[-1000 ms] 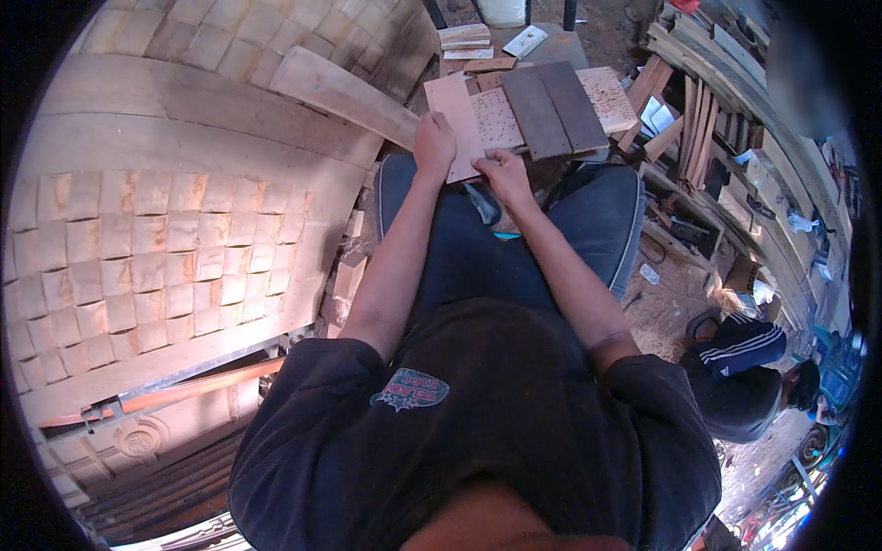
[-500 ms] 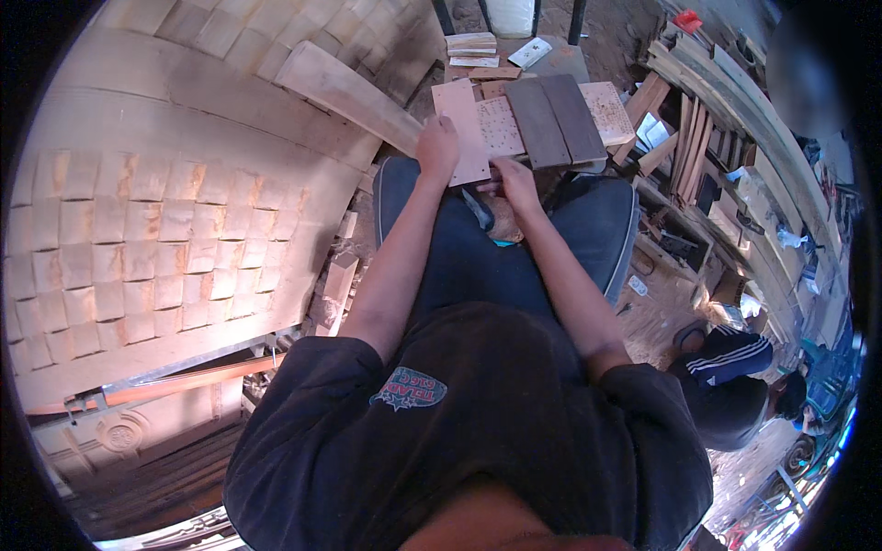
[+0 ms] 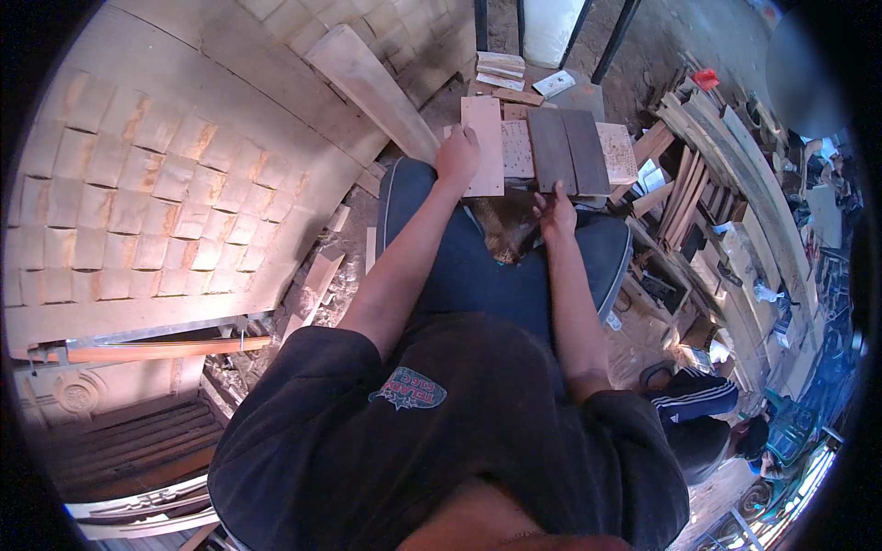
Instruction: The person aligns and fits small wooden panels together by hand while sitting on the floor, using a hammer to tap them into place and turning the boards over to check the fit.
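Head view: both forearms run up from the lower edge toward 12 o'clock, over the knees in dark trousers. The left arm is stretched nearly straight; the left hand (image 3: 457, 158) lies palm down with fingers curled over the lower left edge of a pale board (image 3: 483, 145), pressing on it rather than wrapping round it. The right arm is bent a little at the elbow; the right hand (image 3: 556, 217) hangs loose with fingers spread and holds nothing, its fingertips just below the near end of two dark boards (image 3: 570, 151) at its 12 o'clock, whether touching cannot be told.

The pale board lies flat at the left end of a row. At its 3 o'clock sits a dotted board (image 3: 517, 149), then the dark boards, then a speckled board (image 3: 617, 152) at the right end. A long plank (image 3: 372, 90) leans at 10 o'clock from the left hand.

Against the picture of half a second ago, the right hand has let go of the dotted board and dropped back toward the lap with its fingers opened. The left hand has stayed on the pale board, which now lies squarer in the row.
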Demonstrator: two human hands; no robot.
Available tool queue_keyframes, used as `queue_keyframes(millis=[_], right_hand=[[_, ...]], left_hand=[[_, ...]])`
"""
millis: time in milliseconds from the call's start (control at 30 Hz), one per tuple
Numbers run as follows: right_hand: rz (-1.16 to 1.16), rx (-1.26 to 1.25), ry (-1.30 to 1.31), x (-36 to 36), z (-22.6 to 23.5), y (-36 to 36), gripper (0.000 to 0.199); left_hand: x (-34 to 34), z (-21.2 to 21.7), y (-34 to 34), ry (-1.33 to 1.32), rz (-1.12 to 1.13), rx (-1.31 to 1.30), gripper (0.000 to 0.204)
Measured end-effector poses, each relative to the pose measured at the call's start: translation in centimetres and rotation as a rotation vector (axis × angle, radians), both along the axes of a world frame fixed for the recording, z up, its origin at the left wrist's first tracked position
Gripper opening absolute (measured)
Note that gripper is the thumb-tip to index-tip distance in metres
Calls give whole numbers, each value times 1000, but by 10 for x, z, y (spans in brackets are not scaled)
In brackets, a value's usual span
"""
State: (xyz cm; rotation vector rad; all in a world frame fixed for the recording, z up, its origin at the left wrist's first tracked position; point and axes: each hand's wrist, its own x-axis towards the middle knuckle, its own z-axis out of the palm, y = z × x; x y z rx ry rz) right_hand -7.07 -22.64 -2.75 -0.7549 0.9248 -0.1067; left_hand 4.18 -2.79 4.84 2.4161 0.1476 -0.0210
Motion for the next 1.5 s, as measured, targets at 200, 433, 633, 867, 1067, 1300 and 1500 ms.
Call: queue_keyframes(millis=[200, 433, 633, 867, 1067, 1300, 1500], right_hand=[[195, 24, -156, 1, 16, 6, 31], [283, 16, -382, -12, 54, 25, 27], [287, -1, -445, -14, 74, 30, 26], [279, 30, -456, -17, 75, 29, 25], [309, 100, -435, -18, 76, 32, 30], [344, 16, -401, -19, 73, 35, 32], [327, 48, -454, -16, 77, 36, 32]], left_hand=[[1, -6, 7, -3, -5, -17, 41], [-4, 1, 2, 10, -6, -30, 42], [0, -3, 4, -34, -35, -29, 43], [0, -1, -2, 10, -26, 7, 44], [2, -6, 2, -30, -38, 5, 44], [-2, 1, -2, 11, -20, -20, 46], [-2, 0, 1, -43, -30, -29, 47]])
